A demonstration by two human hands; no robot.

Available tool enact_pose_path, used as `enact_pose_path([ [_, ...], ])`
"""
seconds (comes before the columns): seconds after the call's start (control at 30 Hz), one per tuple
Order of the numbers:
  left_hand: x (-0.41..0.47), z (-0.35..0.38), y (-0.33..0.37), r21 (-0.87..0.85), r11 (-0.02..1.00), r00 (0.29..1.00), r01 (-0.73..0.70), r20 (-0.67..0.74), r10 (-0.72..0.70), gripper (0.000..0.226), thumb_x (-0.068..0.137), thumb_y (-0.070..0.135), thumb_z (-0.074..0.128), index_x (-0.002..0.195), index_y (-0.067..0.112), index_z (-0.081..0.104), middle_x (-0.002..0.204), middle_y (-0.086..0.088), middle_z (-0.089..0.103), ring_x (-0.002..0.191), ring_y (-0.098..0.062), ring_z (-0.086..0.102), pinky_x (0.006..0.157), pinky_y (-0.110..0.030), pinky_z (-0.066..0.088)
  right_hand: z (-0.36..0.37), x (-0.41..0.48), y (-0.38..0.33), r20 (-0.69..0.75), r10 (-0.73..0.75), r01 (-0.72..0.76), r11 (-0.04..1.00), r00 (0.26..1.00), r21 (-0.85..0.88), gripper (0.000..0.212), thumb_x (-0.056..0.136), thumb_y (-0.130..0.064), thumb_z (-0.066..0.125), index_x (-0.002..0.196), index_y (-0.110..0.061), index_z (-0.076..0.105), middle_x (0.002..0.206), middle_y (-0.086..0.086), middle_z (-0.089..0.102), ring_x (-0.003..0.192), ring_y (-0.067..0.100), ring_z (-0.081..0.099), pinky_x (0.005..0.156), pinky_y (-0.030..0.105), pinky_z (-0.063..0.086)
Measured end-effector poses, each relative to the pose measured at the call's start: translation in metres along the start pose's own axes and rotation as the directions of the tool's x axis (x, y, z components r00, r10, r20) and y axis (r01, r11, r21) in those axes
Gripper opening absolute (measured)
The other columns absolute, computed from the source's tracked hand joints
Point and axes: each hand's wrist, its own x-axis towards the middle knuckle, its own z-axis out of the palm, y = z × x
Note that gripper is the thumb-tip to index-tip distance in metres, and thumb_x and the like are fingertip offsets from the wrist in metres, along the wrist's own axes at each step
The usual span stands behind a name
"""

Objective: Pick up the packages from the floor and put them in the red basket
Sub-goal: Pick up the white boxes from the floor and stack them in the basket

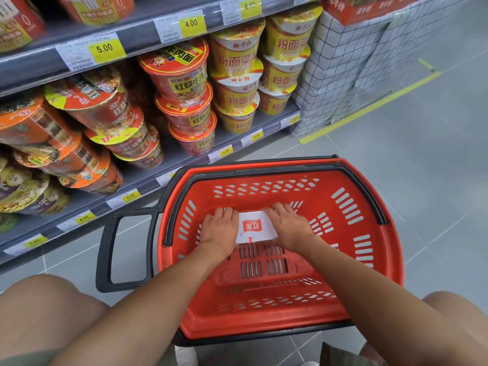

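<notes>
Head view, person crouched at the basket (380, 260), which stands on the floor (422, 154) beside the shelves (148, 35) of noodle cups (184, 75).

Package (257, 228): white, red logo, inside the basket, over the far half of its bottom. Whether it rests on the bottom cannot be told. Long axis runs left to right.

Left hand (219, 228): on the left end of the package, fingers bent over the far edge, holding it.

Right hand (287, 225): on the right end, fingers likewise bent over the far edge, holding it.

Finding: the package lies directly between the hands, neither nearer than the other. Release calls for both hands to open and draw apart along the long axis. No other package is in view on the floor.
</notes>
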Motion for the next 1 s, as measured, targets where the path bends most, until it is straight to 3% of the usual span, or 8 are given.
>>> enact_pose_path([
  [0.47, 0.001, 0.001, -0.002, 0.047, 0.998, 0.999, -0.033, 0.035, 0.031, 0.100, 0.079, 0.052, 0.078, 0.153, 0.010, 0.025, 0.150, -0.008, 0.038, 0.135, -0.029, 0.038, 0.106, -0.046, 0.040, 0.002, -0.002, -0.002, -0.004, 0.021, -0.021, 1.000, 1.000, -0.007, 0.099, 0.077, -0.064, 0.077, 0.150, -0.030, 0.021, 0.146, 0.001, 0.038, 0.140, 0.025, 0.036, 0.106, 0.049, 0.044],
  [0.73, -0.004, -0.012, -0.008, 0.048, 0.998, 0.996, -0.046, 0.082, 0.042, 0.111, 0.079, 0.057, 0.076, 0.159, 0.020, 0.009, 0.165, -0.006, 0.020, 0.148, -0.029, 0.025, 0.115, -0.051, 0.030, -0.002, -0.012, -0.008, 0.041, 0.046, -0.045, 0.999, 0.998, -0.017, 0.116, 0.077, -0.058, 0.081, 0.159, -0.031, 0.004, 0.167, 0.002, 0.015, 0.156, 0.029, 0.009, 0.120, 0.060, 0.025],
  [1.0, -0.037, -0.071, -0.011, 0.034, 0.996, 0.994, -0.078, 0.083, 0.075, 0.110, 0.081, 0.052, 0.077, 0.160, 0.024, 0.006, 0.167, -0.004, 0.016, 0.150, -0.029, 0.022, 0.113, -0.050, 0.033, -0.057, -0.048, -0.026, 0.072, 0.091, -0.090, 0.996, 0.993, -0.015, 0.116, 0.078, -0.056, 0.081, 0.161, -0.032, 0.003, 0.169, 0.003, 0.010, 0.157, 0.030, 0.006, 0.119, 0.063, 0.025],
])
